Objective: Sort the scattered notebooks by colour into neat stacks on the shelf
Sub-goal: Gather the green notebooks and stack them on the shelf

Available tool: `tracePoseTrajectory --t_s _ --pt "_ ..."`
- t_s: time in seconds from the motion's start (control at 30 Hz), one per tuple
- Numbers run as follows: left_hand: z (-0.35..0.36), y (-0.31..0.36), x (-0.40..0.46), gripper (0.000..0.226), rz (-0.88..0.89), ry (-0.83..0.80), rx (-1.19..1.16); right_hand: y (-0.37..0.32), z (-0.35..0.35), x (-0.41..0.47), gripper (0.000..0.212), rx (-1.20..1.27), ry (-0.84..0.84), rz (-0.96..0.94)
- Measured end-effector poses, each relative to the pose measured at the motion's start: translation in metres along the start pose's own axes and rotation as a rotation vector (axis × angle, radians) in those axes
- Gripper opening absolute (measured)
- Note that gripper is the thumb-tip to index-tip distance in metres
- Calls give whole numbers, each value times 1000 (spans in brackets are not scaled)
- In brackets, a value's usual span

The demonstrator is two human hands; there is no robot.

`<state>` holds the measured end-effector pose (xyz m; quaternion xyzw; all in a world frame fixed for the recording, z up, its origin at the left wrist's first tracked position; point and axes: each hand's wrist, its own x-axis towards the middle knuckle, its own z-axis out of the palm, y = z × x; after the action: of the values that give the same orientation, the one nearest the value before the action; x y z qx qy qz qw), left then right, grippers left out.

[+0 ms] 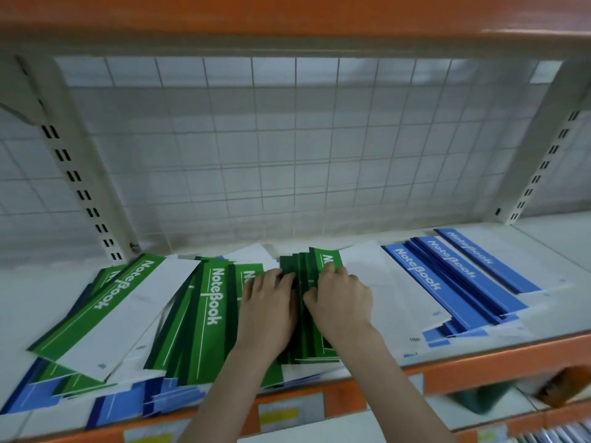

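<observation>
Left hand (pixel 268 302) and right hand (pixel 342 298) on green notebooks (pixel 307 314) mid-shelf (pixel 543 260); fingers curled, gripping bundle edges. Blue notebooks (pixel 447 276) fanned right.

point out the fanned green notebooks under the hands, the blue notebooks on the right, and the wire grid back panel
fanned green notebooks (pixel 305 340), head view, lower covers
blue notebooks (pixel 419 276), head view, lettered band
wire grid back panel (pixel 287 148), head view, centre

white wire grid (pixel 287 148) behind, yellow price labels (pixel 278 416)
</observation>
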<state>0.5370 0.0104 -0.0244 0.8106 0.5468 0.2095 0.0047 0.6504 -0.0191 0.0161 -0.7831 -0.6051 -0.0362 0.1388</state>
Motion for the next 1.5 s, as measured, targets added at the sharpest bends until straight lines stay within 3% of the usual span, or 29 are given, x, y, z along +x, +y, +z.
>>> tracePoseTrajectory --t_s 0.17,0.33,0.6,0.67,0.73,0.8,0.83,0.93,1.0,1.13,1.5 --pt "0 1 -1 55 -17 -9 16 -4 -6 9 33 -39 -1 -53" --pt "2 0 1 54 -40 1 -1 -14 -11 4 15 -24 -88 -91" --pt "2 -6 5 57 -76 12 -123 -11 -15 4 15 56 -141 -73" --pt "3 -7 5 55 -86 17 -139 -14 -11 4 24 40 -117 -86" --pt "4 -7 5 52 -92 23 -143 -16 -6 5 55 22 -66 -95" --pt "4 -5 4 51 -89 38 -127 -17 -6 7 70 -8 -46 -114" --pt "4 -4 4 51 -89 42 -119 -17 -7 9 67 -20 -52 -119" --pt "5 -3 5 54 -94 48 -130 -21 -11 11 34 -49 -112 -106" --pt "4 -4 6 50 -98 63 -164 -24 -12 8 27 -58 -150 -104" --pt "3 -2 6 39 -76 82 -219 -24 -11 5 24 -70 -180 -120" --pt "2 -2 3 43 -87 101 -210 -21 -13 5 30 -31 -171 -103"
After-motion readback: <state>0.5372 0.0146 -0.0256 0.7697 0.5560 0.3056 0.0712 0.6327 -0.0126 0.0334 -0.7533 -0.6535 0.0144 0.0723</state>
